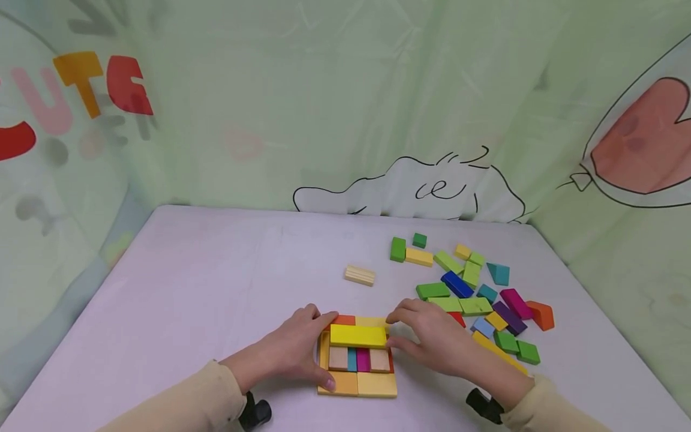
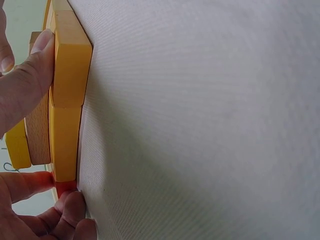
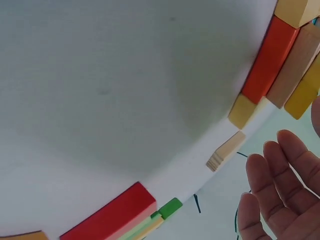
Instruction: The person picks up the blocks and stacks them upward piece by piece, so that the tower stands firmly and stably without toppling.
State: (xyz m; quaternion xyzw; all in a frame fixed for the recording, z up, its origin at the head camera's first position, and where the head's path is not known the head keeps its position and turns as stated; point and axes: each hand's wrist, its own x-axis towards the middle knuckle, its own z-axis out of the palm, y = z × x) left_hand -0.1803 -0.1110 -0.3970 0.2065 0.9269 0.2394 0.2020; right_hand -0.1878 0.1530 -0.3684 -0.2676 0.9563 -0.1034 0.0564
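A low rectangular structure of wooden blocks (image 1: 376,385) stands near the front of the table. On top of it, toward the back, lies a long yellow block (image 1: 358,336). Natural-wood, teal and magenta (image 1: 363,360) blocks fill the middle. My left hand (image 1: 294,347) spans the structure's left side. Its thumb (image 2: 31,75) rests on the front orange block (image 2: 72,65), and its fingers touch the red-orange block (image 2: 65,187) at the back. At the yellow block's right end, my right hand (image 1: 434,336) hovers with loosely curved fingers (image 3: 272,185), holding nothing.
Many loose coloured blocks lie scattered to the right, among them a dark blue block (image 1: 457,284), a purple block (image 1: 510,318) and a teal triangle (image 1: 498,274). A grooved natural-wood piece (image 1: 359,275) lies behind the structure. A printed curtain (image 1: 345,108) hangs behind the table.
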